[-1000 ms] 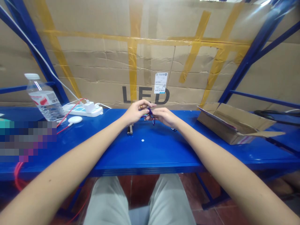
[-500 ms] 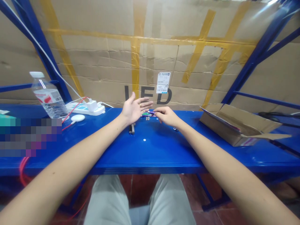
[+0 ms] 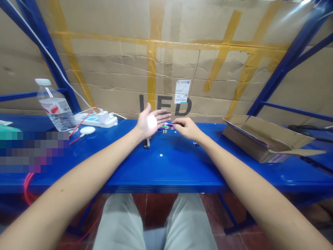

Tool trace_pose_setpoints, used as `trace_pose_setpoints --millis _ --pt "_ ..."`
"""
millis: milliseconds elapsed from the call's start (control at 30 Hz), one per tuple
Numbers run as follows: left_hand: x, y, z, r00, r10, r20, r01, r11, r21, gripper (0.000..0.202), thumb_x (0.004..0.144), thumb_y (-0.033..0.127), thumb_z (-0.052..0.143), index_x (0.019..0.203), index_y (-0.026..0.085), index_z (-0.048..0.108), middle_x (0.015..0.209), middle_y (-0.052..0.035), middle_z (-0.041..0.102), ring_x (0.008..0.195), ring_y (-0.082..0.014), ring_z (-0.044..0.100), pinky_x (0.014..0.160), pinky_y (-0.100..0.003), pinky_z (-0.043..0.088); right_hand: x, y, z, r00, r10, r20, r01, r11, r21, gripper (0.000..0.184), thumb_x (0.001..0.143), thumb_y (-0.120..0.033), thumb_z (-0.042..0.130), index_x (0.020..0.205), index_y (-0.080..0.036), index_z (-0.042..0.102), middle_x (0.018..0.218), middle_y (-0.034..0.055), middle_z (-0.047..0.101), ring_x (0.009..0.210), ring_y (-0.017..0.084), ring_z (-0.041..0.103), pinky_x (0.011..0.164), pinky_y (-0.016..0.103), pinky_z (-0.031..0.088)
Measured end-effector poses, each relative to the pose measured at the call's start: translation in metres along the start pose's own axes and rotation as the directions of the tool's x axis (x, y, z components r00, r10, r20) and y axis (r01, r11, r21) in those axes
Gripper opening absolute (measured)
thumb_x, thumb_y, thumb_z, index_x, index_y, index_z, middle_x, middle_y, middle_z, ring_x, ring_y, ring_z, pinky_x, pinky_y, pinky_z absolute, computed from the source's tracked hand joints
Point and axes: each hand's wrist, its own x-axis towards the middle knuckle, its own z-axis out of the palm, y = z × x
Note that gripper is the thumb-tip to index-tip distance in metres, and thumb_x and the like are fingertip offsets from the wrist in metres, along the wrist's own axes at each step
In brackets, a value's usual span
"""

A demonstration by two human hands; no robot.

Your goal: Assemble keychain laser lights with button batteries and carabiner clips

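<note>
My right hand (image 3: 186, 127) pinches a slim purple flashlight (image 3: 169, 124) that points left, its tip lit. A bright white spot falls on the palm of my left hand (image 3: 148, 122), which is held open with the fingers stretched to the right. Behind and below the flashlight, more shiny green and purple tubes (image 3: 162, 128) lie on the blue table, partly hidden by my hands. Several small round metal pieces (image 3: 164, 131) sit just in front of them. Under my left wrist lie dark and grey cylinders (image 3: 147, 143). Small dark ring-like pieces (image 3: 195, 143) lie beside my right wrist.
An open cardboard box (image 3: 260, 139) stands at the right. On the left are a water bottle (image 3: 56, 107), a white power strip (image 3: 91, 120) with a plugged charger, a white round puck (image 3: 87, 130) and red cables (image 3: 28, 189). A large taped carton (image 3: 117, 69) walls the back.
The flashlight in my right hand has come on, and a bright spot now shows on my left palm. Both hands stay in nearly the same place; the view has shifted slightly.
</note>
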Motion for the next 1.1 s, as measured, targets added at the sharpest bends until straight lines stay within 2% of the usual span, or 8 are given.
trace_pose_setpoints --millis 467,767,1100 --pt "-0.0003 -0.0024 -0.0005 1.0 -0.02 0.022 0.019 0.998 0.065 0.082 0.088 0.076 0.029 0.129 0.011 0.059 0.127 -0.0217 0.066 0.129 -0.037 0.055 0.108 -0.051 0.041 -0.0012 0.0023 0.0003 0.999 -0.038 0.031 0.039 0.998 -0.04 0.025 0.081 -0.022 0.049 0.081 -0.011 0.071 0.066 0.001 0.06 0.064 0.013 0.047 0.064 0.027 0.036" --pt "0.0004 -0.003 -0.0012 0.999 -0.031 0.021 0.03 0.999 0.03 0.081 0.088 0.076 0.031 0.126 0.012 0.061 0.121 -0.0217 0.069 0.123 -0.0366 0.059 0.105 -0.051 0.043 -0.0008 0.0005 -0.0009 0.998 -0.031 0.046 0.032 0.999 -0.039 0.023 0.081 -0.022 0.048 0.075 -0.012 0.068 0.064 0.0001 0.056 0.064 0.013 0.045 0.063 0.027 0.035" --pt "-0.0005 -0.0032 -0.0006 1.0 -0.029 0.007 0.029 0.999 0.037 0.082 0.087 0.075 0.034 0.127 0.01 0.062 0.119 -0.0232 0.07 0.123 -0.0384 0.059 0.106 -0.051 0.042 -0.0007 -0.0005 -0.0019 0.999 -0.012 0.042 0.014 0.999 -0.049 0.023 0.081 -0.021 0.049 0.08 -0.012 0.07 0.067 0.0009 0.06 0.066 0.014 0.049 0.064 0.027 0.036"
